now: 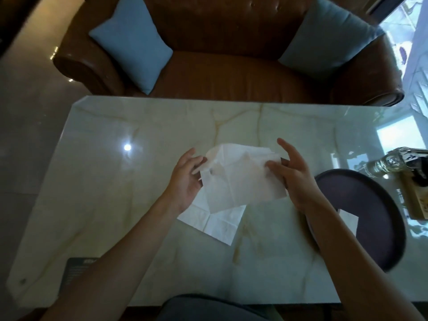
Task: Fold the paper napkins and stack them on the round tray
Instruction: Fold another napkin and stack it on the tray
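A white paper napkin hangs unfolded above the marble table, held by both hands. My left hand pinches its left edge and my right hand grips its right edge. Under it another white napkin lies flat on the table. The dark round tray sits at the right, partly behind my right forearm, with a folded white napkin on it.
A glass bottle and a brown box stand at the far right edge. A brown leather sofa with two blue cushions is beyond the table. A dark card lies near the front left.
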Demonstrator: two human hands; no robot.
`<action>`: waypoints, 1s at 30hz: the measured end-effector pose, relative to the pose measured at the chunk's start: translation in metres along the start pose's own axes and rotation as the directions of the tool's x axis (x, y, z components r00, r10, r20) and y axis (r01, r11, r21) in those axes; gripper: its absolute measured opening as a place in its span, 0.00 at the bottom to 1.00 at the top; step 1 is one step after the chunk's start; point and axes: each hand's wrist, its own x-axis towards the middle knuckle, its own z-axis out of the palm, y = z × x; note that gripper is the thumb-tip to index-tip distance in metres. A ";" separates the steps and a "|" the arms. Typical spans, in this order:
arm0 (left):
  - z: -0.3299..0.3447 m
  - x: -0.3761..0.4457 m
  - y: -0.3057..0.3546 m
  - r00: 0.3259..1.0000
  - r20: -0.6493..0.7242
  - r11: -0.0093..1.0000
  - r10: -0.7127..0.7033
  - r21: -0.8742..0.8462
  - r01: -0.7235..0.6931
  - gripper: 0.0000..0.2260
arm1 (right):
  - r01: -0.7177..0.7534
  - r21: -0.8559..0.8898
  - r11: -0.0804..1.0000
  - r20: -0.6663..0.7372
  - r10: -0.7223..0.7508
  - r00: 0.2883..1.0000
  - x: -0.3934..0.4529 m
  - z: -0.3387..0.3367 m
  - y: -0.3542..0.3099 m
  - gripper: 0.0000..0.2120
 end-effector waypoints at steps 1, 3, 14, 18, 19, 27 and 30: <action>0.001 -0.003 -0.007 0.998 0.007 0.998 -0.064 -0.029 0.064 0.27 | 0.007 0.003 1.000 0.009 -0.007 1.000 -0.002 -0.002 0.001 0.31; 0.004 -0.011 -0.023 0.989 0.005 0.988 -0.150 0.019 0.150 0.39 | 0.019 -0.005 1.000 0.031 -0.019 0.999 -0.006 -0.007 0.003 0.31; 0.013 -0.024 -0.042 0.973 0.092 0.843 0.213 0.486 -0.231 0.25 | -0.047 0.036 0.998 0.048 0.045 0.998 -0.029 -0.044 0.013 0.20; 0.018 -0.031 -0.027 0.933 0.216 0.716 0.289 0.598 -0.360 0.23 | -0.036 -0.026 0.999 0.031 0.037 0.999 -0.025 -0.044 0.016 0.16; 0.018 -0.031 -0.023 0.927 0.232 0.702 0.295 0.606 -0.375 0.21 | -0.019 -0.035 0.999 0.036 0.020 0.999 -0.024 -0.043 0.016 0.17; 0.018 -0.036 -0.011 0.864 0.343 0.417 0.370 0.769 -0.484 0.14 | 0.099 -0.346 0.933 0.087 -0.072 0.994 -0.022 -0.050 0.006 0.20; 0.017 -0.036 -0.010 0.826 0.390 0.291 0.406 0.802 -0.522 0.13 | 0.120 -0.453 0.884 0.092 -0.087 0.992 -0.019 -0.048 0.003 0.18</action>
